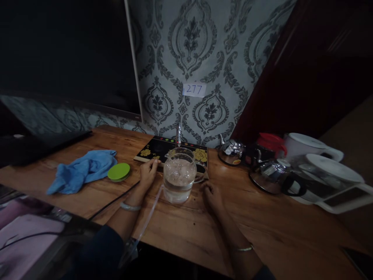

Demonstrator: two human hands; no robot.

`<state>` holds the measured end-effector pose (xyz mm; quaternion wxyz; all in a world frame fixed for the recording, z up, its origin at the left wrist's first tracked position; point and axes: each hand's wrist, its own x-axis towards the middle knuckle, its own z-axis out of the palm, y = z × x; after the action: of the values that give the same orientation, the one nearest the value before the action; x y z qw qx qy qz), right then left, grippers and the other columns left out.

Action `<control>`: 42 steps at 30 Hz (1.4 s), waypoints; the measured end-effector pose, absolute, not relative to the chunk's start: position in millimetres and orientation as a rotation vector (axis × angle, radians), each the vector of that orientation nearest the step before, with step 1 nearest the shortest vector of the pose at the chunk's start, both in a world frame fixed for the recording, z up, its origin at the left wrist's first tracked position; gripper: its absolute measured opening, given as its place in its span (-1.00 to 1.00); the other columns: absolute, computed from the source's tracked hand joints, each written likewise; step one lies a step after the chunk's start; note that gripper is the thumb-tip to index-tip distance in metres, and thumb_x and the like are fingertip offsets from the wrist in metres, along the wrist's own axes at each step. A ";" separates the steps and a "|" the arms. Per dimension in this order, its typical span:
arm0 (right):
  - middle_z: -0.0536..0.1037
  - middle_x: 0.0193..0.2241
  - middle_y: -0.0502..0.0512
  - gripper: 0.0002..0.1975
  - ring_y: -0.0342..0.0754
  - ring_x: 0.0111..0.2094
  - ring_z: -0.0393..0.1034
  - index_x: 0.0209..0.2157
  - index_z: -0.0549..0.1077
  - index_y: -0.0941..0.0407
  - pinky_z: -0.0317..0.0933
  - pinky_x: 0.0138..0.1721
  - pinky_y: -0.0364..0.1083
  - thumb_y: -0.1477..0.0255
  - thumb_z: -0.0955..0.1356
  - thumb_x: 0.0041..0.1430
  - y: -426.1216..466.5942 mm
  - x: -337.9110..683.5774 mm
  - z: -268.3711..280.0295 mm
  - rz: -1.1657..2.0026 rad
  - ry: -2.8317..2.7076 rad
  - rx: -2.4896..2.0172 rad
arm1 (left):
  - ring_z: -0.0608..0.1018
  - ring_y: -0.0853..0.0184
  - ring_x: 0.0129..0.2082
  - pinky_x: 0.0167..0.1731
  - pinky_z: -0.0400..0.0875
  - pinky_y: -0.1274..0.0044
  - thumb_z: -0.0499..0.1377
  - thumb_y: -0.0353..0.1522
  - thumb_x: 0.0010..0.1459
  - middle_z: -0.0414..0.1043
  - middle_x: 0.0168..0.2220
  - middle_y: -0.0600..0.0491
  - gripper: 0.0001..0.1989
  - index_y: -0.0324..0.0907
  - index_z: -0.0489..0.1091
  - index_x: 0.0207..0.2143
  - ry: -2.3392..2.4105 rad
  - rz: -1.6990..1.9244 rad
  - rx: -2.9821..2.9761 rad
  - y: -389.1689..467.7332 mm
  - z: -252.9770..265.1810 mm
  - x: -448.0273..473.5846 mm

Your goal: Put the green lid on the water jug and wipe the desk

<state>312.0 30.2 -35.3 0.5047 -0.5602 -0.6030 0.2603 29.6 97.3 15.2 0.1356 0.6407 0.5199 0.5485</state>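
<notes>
A clear glass jug partly filled with water stands upright on the wooden table, in front of a black tea stove panel with gold flowers. My left hand is closed at the panel's front edge, left of the jug, with thumb and fingers together on that edge. To the right of the jug, close to its handle, my right hand has curled fingers; what they hold, if anything, is hidden. A thin clear tube runs from beside the jug over the table's front edge. A curved metal spout rises behind the jug.
On the left lie a blue cloth and a green lid. Two metal kettles, a red pitcher and white-topped clear jugs stand on the right. A black cord crosses the table. A large screen overhangs the back left.
</notes>
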 end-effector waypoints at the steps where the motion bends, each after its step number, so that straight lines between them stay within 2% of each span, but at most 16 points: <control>1: 0.46 -0.60 0.03 -0.77 -0.01 -0.48 0.36 -0.56 0.38 0.07 0.19 -0.41 -0.13 0.32 0.15 -0.09 30.0 311.9 -35.0 0.632 -1.454 -1.356 | 0.57 0.27 -0.38 -0.35 0.38 0.53 0.00 -0.19 0.21 0.59 -0.40 0.00 -0.62 -0.20 0.54 -0.37 1.505 1.585 1.858 97.0 15.5 29.6; 24: 0.47 -0.59 0.05 -0.78 0.00 -0.47 0.38 -0.57 0.37 0.07 0.21 -0.41 -0.13 0.33 0.15 -0.11 28.8 310.9 -31.2 0.661 -1.452 -1.346 | 0.58 0.26 -0.35 -0.32 0.39 0.52 -0.02 -0.15 0.23 0.60 -0.36 -0.02 -0.57 -0.23 0.54 -0.34 1.523 1.587 1.848 98.0 11.4 27.6; 32: 0.46 -0.59 0.05 -0.76 0.00 -0.48 0.36 -0.58 0.38 0.07 0.18 -0.40 -0.13 0.33 0.14 -0.11 28.2 309.3 -32.4 0.614 -1.451 -1.370 | 0.56 0.30 -0.41 -0.39 0.36 0.55 -0.02 -0.18 0.24 0.57 -0.43 0.03 -0.59 -0.22 0.53 -0.39 1.522 1.581 1.862 94.9 16.7 28.9; 42: 0.45 -0.61 0.04 -0.77 -0.01 -0.48 0.36 -0.59 0.36 0.06 0.18 -0.42 -0.14 0.33 0.14 -0.08 28.4 310.0 -31.8 0.608 -1.474 -1.355 | 0.56 0.29 -0.41 -0.37 0.36 0.54 -0.02 -0.18 0.22 0.57 -0.43 0.02 -0.59 -0.22 0.52 -0.40 1.503 1.582 1.859 94.6 17.4 28.6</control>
<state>310.0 28.4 -31.8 0.5008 -0.5606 -0.6096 0.2516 28.6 94.6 17.4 0.1372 0.6423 0.5195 0.5466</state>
